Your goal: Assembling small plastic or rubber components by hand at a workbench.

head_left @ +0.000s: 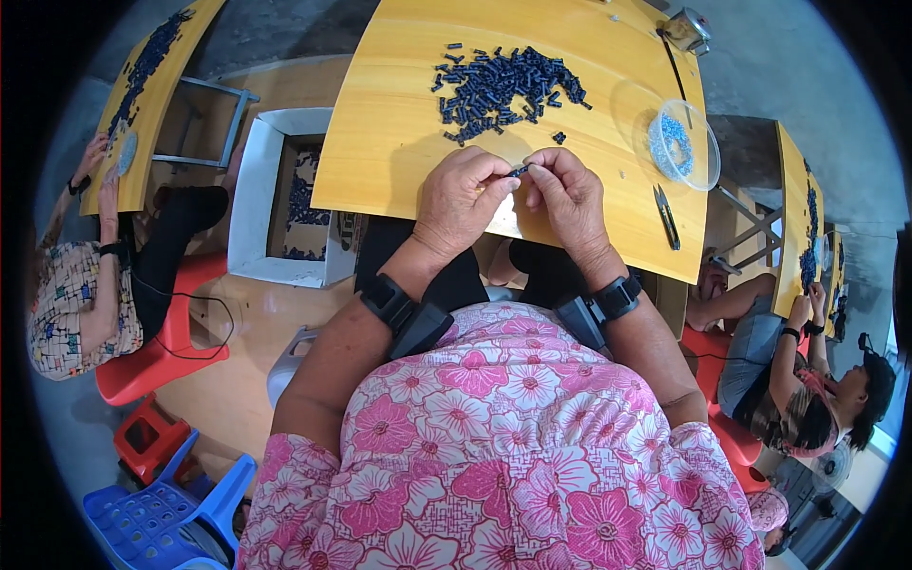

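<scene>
Near the table's front edge, my left hand (458, 206) and my right hand (574, 203) meet fingertip to fingertip. Pinched between them is a small dark blue tube-shaped piece (518, 172), mostly covered by the fingers. Beyond my hands lies a loose pile of similar dark blue pieces (508, 84). One small dark cluster (559, 139) sits apart, between the pile and my right hand. To the right stands a clear round tub (711, 157) with light blue beads (671, 148) in it. Black thread snips (667, 218) lie nearer, right of my right hand.
A metal container (688, 32) and a thin dark rod (674, 76) are at the table's far right. An open white box (256, 204) with dark pieces stands left of the yellow table (380, 114). Other people work at tables on both sides. Blue plastic chair (152, 518) lower left.
</scene>
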`<state>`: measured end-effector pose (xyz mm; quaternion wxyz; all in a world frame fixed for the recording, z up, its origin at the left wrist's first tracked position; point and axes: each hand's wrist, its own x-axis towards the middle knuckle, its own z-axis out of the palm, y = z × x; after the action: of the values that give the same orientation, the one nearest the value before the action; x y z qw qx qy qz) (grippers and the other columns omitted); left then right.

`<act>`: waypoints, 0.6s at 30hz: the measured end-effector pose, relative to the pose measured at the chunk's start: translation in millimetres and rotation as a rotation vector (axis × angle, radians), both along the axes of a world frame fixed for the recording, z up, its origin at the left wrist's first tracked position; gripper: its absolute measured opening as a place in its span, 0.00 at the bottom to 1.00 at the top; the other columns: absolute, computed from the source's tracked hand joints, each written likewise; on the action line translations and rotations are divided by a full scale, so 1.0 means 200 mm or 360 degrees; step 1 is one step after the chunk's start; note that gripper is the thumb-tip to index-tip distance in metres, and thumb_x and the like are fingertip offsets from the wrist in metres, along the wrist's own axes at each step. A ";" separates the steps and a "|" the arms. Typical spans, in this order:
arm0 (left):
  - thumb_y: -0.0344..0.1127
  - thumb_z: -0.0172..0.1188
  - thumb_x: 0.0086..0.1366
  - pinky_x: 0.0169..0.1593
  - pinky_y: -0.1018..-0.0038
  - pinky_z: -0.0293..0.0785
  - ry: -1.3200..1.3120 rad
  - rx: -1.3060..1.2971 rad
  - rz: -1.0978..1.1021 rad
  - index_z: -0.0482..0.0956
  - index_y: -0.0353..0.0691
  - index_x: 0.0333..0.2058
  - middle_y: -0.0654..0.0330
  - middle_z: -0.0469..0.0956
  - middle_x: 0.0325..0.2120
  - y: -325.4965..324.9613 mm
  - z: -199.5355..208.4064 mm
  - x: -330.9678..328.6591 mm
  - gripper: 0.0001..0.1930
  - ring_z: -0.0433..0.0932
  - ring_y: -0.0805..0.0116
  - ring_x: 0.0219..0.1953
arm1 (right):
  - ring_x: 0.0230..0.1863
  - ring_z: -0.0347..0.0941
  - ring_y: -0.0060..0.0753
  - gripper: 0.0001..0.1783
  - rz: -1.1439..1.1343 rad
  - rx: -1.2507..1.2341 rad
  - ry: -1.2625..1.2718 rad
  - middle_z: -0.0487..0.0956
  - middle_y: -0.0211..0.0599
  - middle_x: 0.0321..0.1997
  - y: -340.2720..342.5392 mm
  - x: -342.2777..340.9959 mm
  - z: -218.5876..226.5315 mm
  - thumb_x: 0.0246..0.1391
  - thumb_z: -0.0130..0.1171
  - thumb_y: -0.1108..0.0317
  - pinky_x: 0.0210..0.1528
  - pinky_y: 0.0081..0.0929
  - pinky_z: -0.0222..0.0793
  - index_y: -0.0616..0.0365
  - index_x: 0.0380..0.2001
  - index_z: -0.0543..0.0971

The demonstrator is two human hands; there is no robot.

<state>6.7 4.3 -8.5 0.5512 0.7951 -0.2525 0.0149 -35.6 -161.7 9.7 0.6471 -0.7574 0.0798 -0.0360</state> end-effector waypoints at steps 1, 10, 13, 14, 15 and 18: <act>0.28 0.65 0.57 0.34 0.74 0.73 0.0001 0.0009 0.0001 0.79 0.35 0.31 0.58 0.75 0.26 0.00 0.00 0.00 0.05 0.76 0.66 0.29 | 0.24 0.73 0.19 0.06 -0.0004 -0.0049 -0.0011 0.77 0.32 0.24 0.00 0.00 0.00 0.61 0.54 0.73 0.30 0.20 0.71 0.64 0.37 0.77; 0.28 0.66 0.57 0.34 0.74 0.73 -0.0024 0.0016 0.0006 0.78 0.35 0.30 0.58 0.75 0.26 0.00 0.01 0.00 0.05 0.76 0.66 0.28 | 0.28 0.78 0.38 0.06 0.0016 -0.0636 -0.0188 0.79 0.42 0.32 0.01 -0.02 0.05 0.57 0.56 0.74 0.34 0.31 0.74 0.60 0.37 0.77; 0.28 0.65 0.57 0.34 0.73 0.73 -0.0010 0.0023 0.0010 0.78 0.35 0.30 0.58 0.75 0.26 0.00 0.01 0.00 0.05 0.76 0.65 0.28 | 0.35 0.78 0.47 0.06 0.0015 -0.0813 -0.0377 0.79 0.44 0.34 0.00 -0.02 0.02 0.56 0.56 0.74 0.39 0.35 0.74 0.60 0.37 0.78; 0.28 0.65 0.57 0.34 0.73 0.73 -0.0003 0.0032 0.0016 0.78 0.35 0.30 0.58 0.75 0.26 0.00 0.01 0.00 0.05 0.76 0.65 0.28 | 0.35 0.78 0.47 0.06 0.0017 -0.0813 -0.0380 0.79 0.44 0.34 0.00 -0.02 0.02 0.56 0.56 0.74 0.39 0.35 0.74 0.60 0.37 0.78; 0.28 0.65 0.57 0.34 0.73 0.73 -0.0005 0.0030 0.0016 0.78 0.35 0.30 0.58 0.75 0.26 0.00 0.01 0.00 0.05 0.76 0.65 0.28 | 0.37 0.77 0.49 0.06 0.0000 -0.0809 -0.0384 0.79 0.45 0.35 0.00 -0.02 0.02 0.55 0.56 0.74 0.41 0.36 0.74 0.59 0.37 0.78; 0.28 0.65 0.57 0.34 0.73 0.73 0.0013 0.0004 0.0004 0.78 0.35 0.30 0.58 0.75 0.26 0.00 0.01 0.00 0.05 0.76 0.65 0.28 | 0.39 0.77 0.51 0.06 -0.0047 -0.0779 -0.0361 0.79 0.45 0.35 -0.01 -0.02 0.01 0.55 0.57 0.74 0.42 0.37 0.73 0.59 0.37 0.78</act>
<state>6.6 3.3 -6.4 0.5512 0.7962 -0.2492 0.0121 -38.7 -162.9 11.6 0.4491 -0.8811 0.0069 -0.1482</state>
